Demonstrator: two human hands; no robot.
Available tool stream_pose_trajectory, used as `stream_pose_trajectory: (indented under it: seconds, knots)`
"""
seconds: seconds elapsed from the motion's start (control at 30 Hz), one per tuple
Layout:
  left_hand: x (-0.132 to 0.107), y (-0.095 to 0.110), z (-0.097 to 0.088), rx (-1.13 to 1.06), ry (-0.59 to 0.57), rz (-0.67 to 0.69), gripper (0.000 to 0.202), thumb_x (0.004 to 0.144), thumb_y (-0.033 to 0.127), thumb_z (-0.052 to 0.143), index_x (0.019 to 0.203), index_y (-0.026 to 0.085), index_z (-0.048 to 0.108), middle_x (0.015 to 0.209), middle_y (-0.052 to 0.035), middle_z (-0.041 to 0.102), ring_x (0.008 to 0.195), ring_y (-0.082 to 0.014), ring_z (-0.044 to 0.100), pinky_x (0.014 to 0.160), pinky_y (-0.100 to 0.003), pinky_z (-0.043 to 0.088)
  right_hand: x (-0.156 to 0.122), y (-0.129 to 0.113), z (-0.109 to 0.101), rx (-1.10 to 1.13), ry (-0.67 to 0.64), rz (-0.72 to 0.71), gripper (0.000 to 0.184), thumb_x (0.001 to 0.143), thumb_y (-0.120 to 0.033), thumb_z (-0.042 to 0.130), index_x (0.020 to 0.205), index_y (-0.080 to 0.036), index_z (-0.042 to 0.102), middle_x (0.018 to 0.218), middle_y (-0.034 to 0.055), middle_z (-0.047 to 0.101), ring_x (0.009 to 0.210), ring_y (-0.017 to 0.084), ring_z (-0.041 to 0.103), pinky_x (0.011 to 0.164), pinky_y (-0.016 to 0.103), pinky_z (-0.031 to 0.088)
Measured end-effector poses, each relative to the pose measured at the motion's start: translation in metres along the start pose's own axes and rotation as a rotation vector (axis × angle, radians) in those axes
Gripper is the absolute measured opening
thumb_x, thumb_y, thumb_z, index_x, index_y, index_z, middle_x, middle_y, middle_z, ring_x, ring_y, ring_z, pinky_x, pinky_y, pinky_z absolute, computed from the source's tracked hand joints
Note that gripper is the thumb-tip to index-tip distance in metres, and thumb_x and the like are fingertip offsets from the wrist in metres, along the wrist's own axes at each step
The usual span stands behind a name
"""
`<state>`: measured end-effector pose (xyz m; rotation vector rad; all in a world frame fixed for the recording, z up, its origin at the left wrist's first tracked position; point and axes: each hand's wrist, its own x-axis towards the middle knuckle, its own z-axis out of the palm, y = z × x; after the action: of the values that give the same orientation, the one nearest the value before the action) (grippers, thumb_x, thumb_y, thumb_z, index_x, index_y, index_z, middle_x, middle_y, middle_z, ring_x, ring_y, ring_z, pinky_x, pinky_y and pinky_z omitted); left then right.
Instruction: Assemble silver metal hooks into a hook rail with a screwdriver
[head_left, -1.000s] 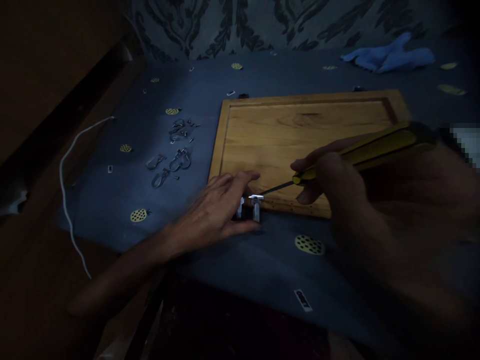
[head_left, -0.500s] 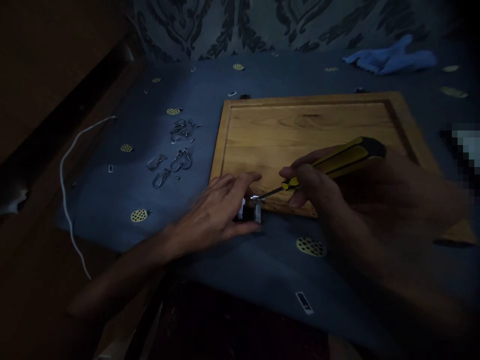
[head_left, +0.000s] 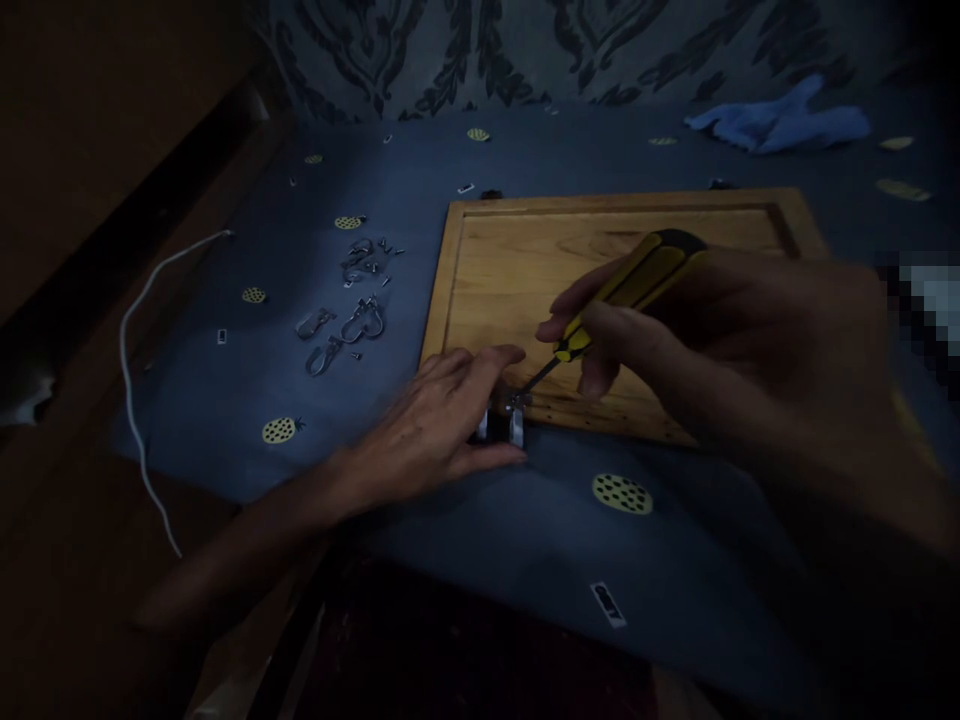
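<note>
My right hand (head_left: 712, 340) brings a yellow-and-black screwdriver (head_left: 630, 285) to a small metal piece (head_left: 517, 425) at the near edge of a wooden board (head_left: 517, 260).

Over the past second the handle has swung up and in from my right, leaving the driver steeper, its tip at the top of the piece, where a bright glint has gone; I judge that it is being lined up, though I cannot tell whether it has seated. My right fingers are closed around the handle. My left hand (head_left: 431, 420) lies beside the board's near left corner, thumb and forefinger spread well apart to either side of the piece; whether my hidden fingers pinch it, I cannot tell.
</note>
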<state>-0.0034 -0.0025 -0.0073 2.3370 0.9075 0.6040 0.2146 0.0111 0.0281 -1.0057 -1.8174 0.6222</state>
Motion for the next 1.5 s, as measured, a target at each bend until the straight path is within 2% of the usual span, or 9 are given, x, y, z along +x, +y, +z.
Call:
stream_pose_trajectory:
  seconds: [0.2, 0.37, 0.5, 0.63, 0.8, 1.03, 1.2, 1.4, 1.5]
  knots:
    - [0.0, -0.001, 0.002, 0.013, 0.013, 0.006, 0.075, 0.086, 0.037, 0.083, 0.143, 0.02, 0.037, 0.131, -0.0126, 0.066, 0.123, -0.0302, 0.064, 0.105, -0.049, 0.054, -0.01, -0.014, 0.002, -0.024, 0.066, 0.111, 0.015, 0.096, -0.04, 0.068, 0.09, -0.027, 0.073, 0.082, -0.0009, 0.075, 0.061, 0.014, 0.069, 0.057, 0.03, 0.056]
    - [-0.001, -0.004, 0.002, 0.015, 0.007, -0.002, 0.074, 0.087, 0.043, 0.081, 0.144, 0.023, 0.038, 0.131, -0.0118, 0.066, 0.12, -0.0314, 0.066, 0.103, -0.05, 0.054, -0.012, -0.015, 0.003, -0.029, 0.103, 0.035, 0.013, 0.095, -0.039, 0.07, 0.095, -0.027, 0.074, 0.077, -0.0037, 0.075, 0.061, 0.014, 0.07, 0.061, 0.03, 0.056]
    - [0.0, -0.004, 0.001, 0.003, 0.011, -0.015, 0.075, 0.087, 0.042, 0.082, 0.145, 0.023, 0.039, 0.13, -0.012, 0.067, 0.122, -0.0314, 0.065, 0.106, -0.05, 0.053, -0.012, -0.011, 0.001, -0.052, 0.056, 0.062, 0.019, 0.095, -0.043, 0.069, 0.106, -0.029, 0.075, 0.083, -0.0022, 0.078, 0.065, 0.017, 0.072, 0.068, 0.034, 0.059]
    - [0.0, -0.003, 0.0, -0.025, 0.002, -0.018, 0.074, 0.087, 0.039, 0.082, 0.144, 0.023, 0.039, 0.138, -0.0132, 0.063, 0.126, -0.0306, 0.062, 0.108, -0.049, 0.051, -0.011, -0.006, 0.0, -0.038, 0.023, -0.011, 0.015, 0.096, -0.042, 0.069, 0.105, -0.032, 0.076, 0.073, -0.0045, 0.075, 0.059, 0.017, 0.07, 0.059, 0.031, 0.056]
    - [0.0, -0.002, 0.0, -0.03, -0.01, -0.062, 0.075, 0.086, 0.044, 0.082, 0.144, 0.021, 0.04, 0.131, -0.0134, 0.065, 0.122, -0.0309, 0.063, 0.107, -0.051, 0.051, -0.009, -0.005, -0.001, 0.008, -0.031, -0.024, 0.016, 0.096, -0.039, 0.07, 0.109, -0.033, 0.076, 0.083, -0.0041, 0.078, 0.062, 0.015, 0.072, 0.061, 0.031, 0.057]
    - [0.0, 0.001, -0.002, -0.012, -0.031, -0.077, 0.074, 0.087, 0.044, 0.08, 0.145, 0.02, 0.04, 0.116, -0.0092, 0.069, 0.118, -0.0301, 0.064, 0.105, -0.049, 0.052, -0.013, -0.035, -0.003, 0.005, 0.318, 0.188, 0.012, 0.097, -0.04, 0.068, 0.094, -0.03, 0.074, 0.094, -0.0013, 0.075, 0.06, 0.011, 0.064, 0.061, 0.033, 0.057]
    - [-0.001, -0.001, -0.001, -0.005, -0.017, -0.072, 0.071, 0.089, 0.049, 0.077, 0.144, 0.024, 0.039, 0.122, -0.0102, 0.067, 0.118, -0.0305, 0.065, 0.104, -0.051, 0.053, -0.015, -0.028, 0.001, 0.082, 0.2, 0.144, 0.008, 0.094, -0.031, 0.071, 0.098, -0.025, 0.074, 0.084, -0.002, 0.075, 0.056, 0.011, 0.065, 0.053, 0.031, 0.056]
    - [-0.001, -0.001, -0.001, 0.018, -0.014, -0.078, 0.073, 0.088, 0.048, 0.079, 0.144, 0.024, 0.039, 0.118, -0.0086, 0.067, 0.117, -0.0302, 0.065, 0.103, -0.05, 0.054, -0.017, -0.017, 0.005, -0.047, 0.149, 0.098, 0.013, 0.096, -0.041, 0.067, 0.097, -0.029, 0.073, 0.072, -0.0042, 0.072, 0.053, 0.015, 0.065, 0.059, 0.034, 0.056]
    - [-0.001, -0.001, 0.0, 0.035, -0.014, -0.07, 0.074, 0.088, 0.047, 0.08, 0.144, 0.023, 0.039, 0.12, -0.0089, 0.066, 0.118, -0.0304, 0.065, 0.103, -0.05, 0.055, -0.018, -0.022, 0.004, -0.11, 0.135, 0.089, 0.013, 0.098, -0.038, 0.066, 0.089, -0.031, 0.073, 0.071, -0.0042, 0.071, 0.067, 0.017, 0.071, 0.067, 0.034, 0.055]
